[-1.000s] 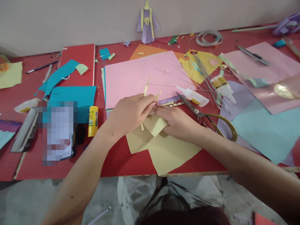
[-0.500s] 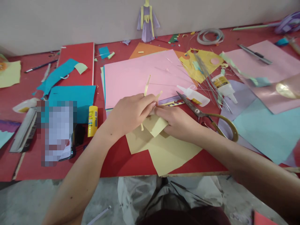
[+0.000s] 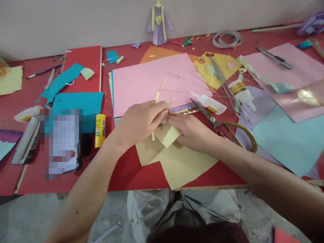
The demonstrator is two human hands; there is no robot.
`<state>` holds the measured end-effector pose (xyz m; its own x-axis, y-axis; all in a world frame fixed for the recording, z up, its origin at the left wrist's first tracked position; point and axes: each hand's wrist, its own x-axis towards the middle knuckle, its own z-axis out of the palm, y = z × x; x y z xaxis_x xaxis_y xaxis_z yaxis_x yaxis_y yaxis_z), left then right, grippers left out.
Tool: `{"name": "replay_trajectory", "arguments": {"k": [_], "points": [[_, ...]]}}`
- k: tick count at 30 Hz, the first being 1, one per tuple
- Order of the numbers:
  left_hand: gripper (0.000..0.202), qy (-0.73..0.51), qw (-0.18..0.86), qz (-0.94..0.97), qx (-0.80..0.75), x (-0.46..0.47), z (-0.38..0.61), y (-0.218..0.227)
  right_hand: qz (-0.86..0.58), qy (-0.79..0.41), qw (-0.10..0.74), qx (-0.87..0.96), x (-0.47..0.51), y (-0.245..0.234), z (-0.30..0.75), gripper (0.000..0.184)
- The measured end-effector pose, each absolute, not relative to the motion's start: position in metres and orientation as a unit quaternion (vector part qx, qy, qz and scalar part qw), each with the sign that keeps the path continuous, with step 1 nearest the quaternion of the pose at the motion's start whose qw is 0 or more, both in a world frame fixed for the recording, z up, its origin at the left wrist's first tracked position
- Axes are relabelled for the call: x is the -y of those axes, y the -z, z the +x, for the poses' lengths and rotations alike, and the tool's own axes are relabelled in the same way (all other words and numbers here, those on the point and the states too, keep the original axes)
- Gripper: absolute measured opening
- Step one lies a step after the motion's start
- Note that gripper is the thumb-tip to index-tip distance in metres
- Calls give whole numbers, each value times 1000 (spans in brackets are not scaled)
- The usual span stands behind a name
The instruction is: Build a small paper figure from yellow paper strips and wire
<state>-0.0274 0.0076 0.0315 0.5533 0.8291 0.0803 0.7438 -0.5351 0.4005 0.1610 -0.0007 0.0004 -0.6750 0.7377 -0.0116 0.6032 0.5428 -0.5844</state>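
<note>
Reference for all positions: the large pink sheet (image 3: 152,77). The small pale yellow paper piece (image 3: 169,135) is directly in front of it, between the hands. The left hand (image 3: 145,119) and right hand (image 3: 196,131) are together; the fingertips of both close on the top of the piece, its lower corner left free. This two-sided pinch presumably keeps so light a part from slipping. The exact contact is hidden by the fingers. A narrow yellow strip (image 3: 158,92) passes behind the left fingers, its upper end overlapping the pink sheet; whether it joins the piece cannot be determined. The larger yellow sheet (image 3: 187,165) lies beneath the hands, in front of the pink sheet.

The scissors (image 3: 213,119) lie right of the pink sheet's front edge, handles toward the right forearm, a position that likely suits a quick pick-up. A white squeeze bottle (image 3: 214,106) lies on its side at the front right corner, probably for similar reach. A yellow glue stick (image 3: 100,131) is at front left.

All rest on a red table (image 3: 131,175). Behind the pink sheet, a purple paper figure (image 3: 158,30) stands against a pale wall (image 3: 76,23). Grey floor (image 3: 108,209) shows below the table's front edge.
</note>
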Motion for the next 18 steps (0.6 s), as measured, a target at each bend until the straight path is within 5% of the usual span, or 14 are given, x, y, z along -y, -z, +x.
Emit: {"name": "replay_trajectory", "arguments": {"k": [18], "points": [[26,-73,100,873,-471,-3,-24,-37,-376,-273,127,876,1,1,161,52]]}}
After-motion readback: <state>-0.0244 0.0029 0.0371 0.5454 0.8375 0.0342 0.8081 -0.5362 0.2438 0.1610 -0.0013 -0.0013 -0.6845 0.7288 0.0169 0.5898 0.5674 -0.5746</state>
